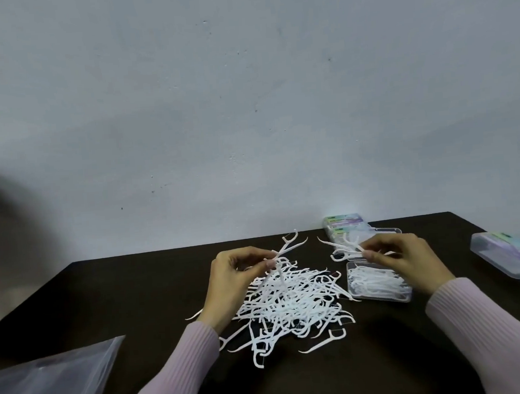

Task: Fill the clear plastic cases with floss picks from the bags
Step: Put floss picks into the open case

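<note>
A loose heap of white floss picks [294,305] lies in the middle of the dark table [121,298]. My left hand [236,278] pinches a few picks lifted above the heap's far edge. My right hand [404,257] pinches a small bunch of picks over an open clear plastic case [378,284], which holds several picks. The case's open lid [387,230] stands behind my right hand.
A closed case with a coloured label [343,224] lies at the table's far edge by the wall. Another closed clear case [512,256] sits at the right edge. A clear plastic bag [50,383] lies at the near left corner.
</note>
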